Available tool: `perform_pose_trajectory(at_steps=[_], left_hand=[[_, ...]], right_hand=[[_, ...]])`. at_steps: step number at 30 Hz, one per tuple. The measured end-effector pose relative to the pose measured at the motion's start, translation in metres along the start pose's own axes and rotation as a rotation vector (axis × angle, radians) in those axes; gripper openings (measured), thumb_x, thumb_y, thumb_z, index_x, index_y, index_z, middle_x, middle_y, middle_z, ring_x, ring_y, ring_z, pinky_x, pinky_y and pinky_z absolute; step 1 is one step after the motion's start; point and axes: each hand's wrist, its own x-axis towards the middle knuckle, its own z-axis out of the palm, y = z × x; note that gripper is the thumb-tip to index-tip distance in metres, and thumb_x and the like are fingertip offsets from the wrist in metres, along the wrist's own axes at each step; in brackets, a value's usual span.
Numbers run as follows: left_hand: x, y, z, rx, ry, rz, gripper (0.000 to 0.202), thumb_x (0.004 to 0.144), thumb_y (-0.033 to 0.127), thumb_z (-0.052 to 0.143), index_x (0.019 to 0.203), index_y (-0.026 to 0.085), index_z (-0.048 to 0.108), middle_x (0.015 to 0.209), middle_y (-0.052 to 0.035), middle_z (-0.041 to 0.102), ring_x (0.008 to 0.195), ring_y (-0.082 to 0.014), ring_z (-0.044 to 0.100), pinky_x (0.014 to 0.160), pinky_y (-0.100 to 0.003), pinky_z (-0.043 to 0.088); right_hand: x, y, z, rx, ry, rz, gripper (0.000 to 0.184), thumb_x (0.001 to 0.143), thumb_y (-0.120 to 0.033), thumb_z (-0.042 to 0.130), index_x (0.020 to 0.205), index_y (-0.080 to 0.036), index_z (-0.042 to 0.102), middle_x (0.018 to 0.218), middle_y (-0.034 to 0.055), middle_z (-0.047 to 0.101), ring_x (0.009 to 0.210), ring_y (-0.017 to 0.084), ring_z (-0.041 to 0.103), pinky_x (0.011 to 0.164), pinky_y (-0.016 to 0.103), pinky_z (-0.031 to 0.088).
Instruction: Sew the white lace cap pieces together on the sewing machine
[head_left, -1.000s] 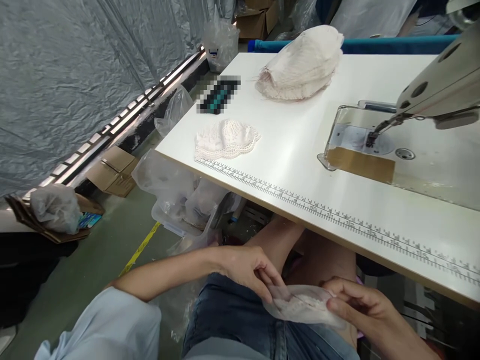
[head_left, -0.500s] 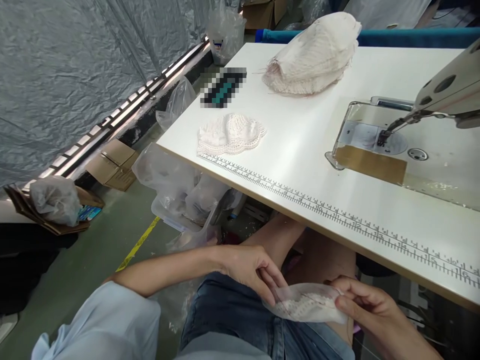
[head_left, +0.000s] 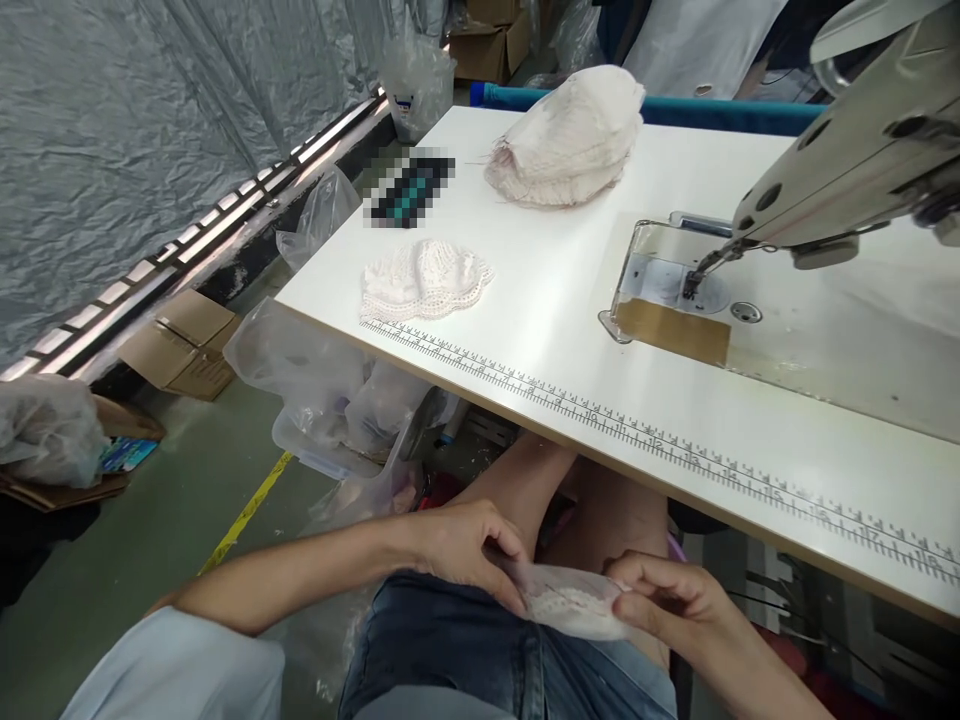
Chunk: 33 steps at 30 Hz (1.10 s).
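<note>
Over my lap I hold a small piece of sheer white fabric with lace trim (head_left: 574, 602) stretched sideways between both hands. My left hand (head_left: 474, 555) pinches its left end between thumb and fingers. The right end is gripped by the thumb and curled fingers of my right hand (head_left: 667, 602). On the table, beyond my hands, lies a scalloped white lace piece (head_left: 426, 280) of cap-like shape. Farther back rests a stack of off-white fabric pieces (head_left: 568, 140) with frayed edges.
The white sewing table (head_left: 517, 300) has a printed ruler (head_left: 570, 405) along its front edge. A sewing machine (head_left: 832, 170) stands at right. A pixelated dark object (head_left: 411, 190) lies at the far left. Plastic bags (head_left: 300, 350) and a cardboard box (head_left: 180, 340) are beside the table.
The view has turned to the right, so the table's things sit farther left. My left fingers have come together on the fabric's end; my right hand keeps its grip.
</note>
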Motion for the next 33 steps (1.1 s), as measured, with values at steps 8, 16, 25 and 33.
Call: perform_pose_trajectory(at_steps=[8,16,25,33], left_hand=[[0.0,0.023,0.003,0.119,-0.049,-0.029,0.049,0.056,0.051,0.078,0.09,0.017,0.071,0.077,0.003,0.06,0.071,-0.0104,0.051,0.063,-0.018,0.035],[0.008,0.024,0.01,0.074,0.051,0.094,0.032,0.067,0.043,0.073,0.078,0.013,0.072,0.066,0.0022,0.054,0.062,-0.0077,0.047,0.056,-0.018,0.032],[0.006,0.023,0.002,0.167,0.007,-0.009,0.045,0.059,0.052,0.076,0.082,0.015,0.072,0.069,0.0026,0.056,0.067,-0.0098,0.049,0.059,-0.018,0.034],[0.006,0.027,0.011,0.171,0.058,0.053,0.029,0.07,0.04,0.071,0.078,0.012,0.07,0.07,0.0016,0.056,0.066,-0.009,0.05,0.058,-0.017,0.033]], right_hand=[[0.001,-0.004,0.008,-0.044,-0.083,-0.031,0.022,0.073,-0.04,0.07,0.069,-0.019,0.066,0.059,-0.0032,0.058,0.054,0.008,0.045,0.051,0.018,0.034],[-0.003,-0.012,0.013,-0.09,0.005,0.001,0.03,0.071,-0.047,0.069,0.066,-0.018,0.063,0.058,-0.0033,0.053,0.055,0.01,0.042,0.052,0.021,0.033],[0.002,-0.012,0.021,-0.159,-0.07,-0.123,0.025,0.079,-0.043,0.063,0.072,-0.019,0.063,0.061,-0.0039,0.055,0.057,0.01,0.044,0.053,0.021,0.032],[-0.005,-0.015,0.021,-0.333,-0.049,-0.08,0.023,0.078,-0.041,0.064,0.094,-0.025,0.063,0.078,-0.0012,0.067,0.075,0.017,0.059,0.064,0.021,0.042]])
